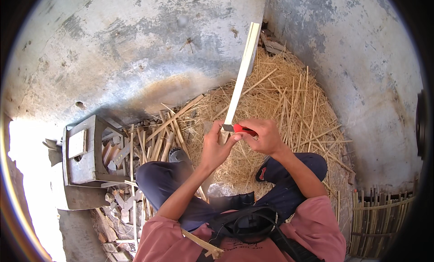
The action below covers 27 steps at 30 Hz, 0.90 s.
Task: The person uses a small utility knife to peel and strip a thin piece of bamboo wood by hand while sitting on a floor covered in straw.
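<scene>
Black harness strap [253, 223] nearest, at chest. Beyond, both hands meeting at lower end of pale bamboo strip [241, 74], long axis running up and away, tilted slightly right. Left hand [216, 146] clenched on strip base; right hand [264, 136] gripping red-handled knife [244, 129], blade probably at strip end, mostly hidden.

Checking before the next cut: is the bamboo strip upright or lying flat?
Upright, tilted slightly right. The bamboo strip rises from both hands, left hand and right hand, toward the wall.
</scene>
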{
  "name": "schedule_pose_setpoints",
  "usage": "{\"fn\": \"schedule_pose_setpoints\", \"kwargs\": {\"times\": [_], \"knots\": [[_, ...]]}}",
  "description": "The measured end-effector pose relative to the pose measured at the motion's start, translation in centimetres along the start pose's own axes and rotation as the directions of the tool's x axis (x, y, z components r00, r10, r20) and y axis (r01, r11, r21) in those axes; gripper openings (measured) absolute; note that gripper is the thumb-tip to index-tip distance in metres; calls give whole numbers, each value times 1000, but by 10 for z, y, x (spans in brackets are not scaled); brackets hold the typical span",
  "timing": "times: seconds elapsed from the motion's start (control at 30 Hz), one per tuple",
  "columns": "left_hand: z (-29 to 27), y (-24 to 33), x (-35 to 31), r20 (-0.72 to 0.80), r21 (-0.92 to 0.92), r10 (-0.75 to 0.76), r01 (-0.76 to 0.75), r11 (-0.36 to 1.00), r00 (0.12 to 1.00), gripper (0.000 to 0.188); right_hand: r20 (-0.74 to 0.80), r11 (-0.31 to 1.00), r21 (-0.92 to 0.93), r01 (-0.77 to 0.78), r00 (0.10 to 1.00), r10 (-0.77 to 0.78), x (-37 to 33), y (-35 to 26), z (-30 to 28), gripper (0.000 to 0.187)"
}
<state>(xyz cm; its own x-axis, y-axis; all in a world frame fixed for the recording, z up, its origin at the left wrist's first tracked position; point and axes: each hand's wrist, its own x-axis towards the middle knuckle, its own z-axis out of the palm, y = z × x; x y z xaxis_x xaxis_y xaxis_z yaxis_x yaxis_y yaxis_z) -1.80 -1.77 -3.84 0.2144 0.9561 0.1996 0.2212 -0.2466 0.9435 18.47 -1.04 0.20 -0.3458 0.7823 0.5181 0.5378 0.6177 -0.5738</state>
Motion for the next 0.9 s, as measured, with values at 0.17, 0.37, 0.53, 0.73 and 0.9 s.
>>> {"fn": "schedule_pose_setpoints", "kwargs": {"times": [0.17, 0.37, 0.53, 0.73, 0.9], "knots": [[0, 2, -1, -3, 14, 23, -23, 1000, 1000, 45, 6, 1000, 13, -5, 1000, 5, 0, -2, -1, 23], [1, 6, -1, -5, -35, 37, -38, 999, 999, 47, 43, 999, 44, -1, 999, -1, 1, 2, -2, 24], [3, 0, -1, -5, -28, 71, -71, 997, 997, 51, 50, 999, 43, 2, 999, -4, -2, 8, 0, 23], [5, -7, -1, -40, -11, 91, -92, 996, 995, 44, -14, 1000, 17, 18, 1000, -18, 0, 0, 4, 23], [10, -12, -2, -101, -15, 91, -93, 996, 991, 37, 14, 1000, 1, -22, 1000, 22, 0, -5, 2, 24]]}}
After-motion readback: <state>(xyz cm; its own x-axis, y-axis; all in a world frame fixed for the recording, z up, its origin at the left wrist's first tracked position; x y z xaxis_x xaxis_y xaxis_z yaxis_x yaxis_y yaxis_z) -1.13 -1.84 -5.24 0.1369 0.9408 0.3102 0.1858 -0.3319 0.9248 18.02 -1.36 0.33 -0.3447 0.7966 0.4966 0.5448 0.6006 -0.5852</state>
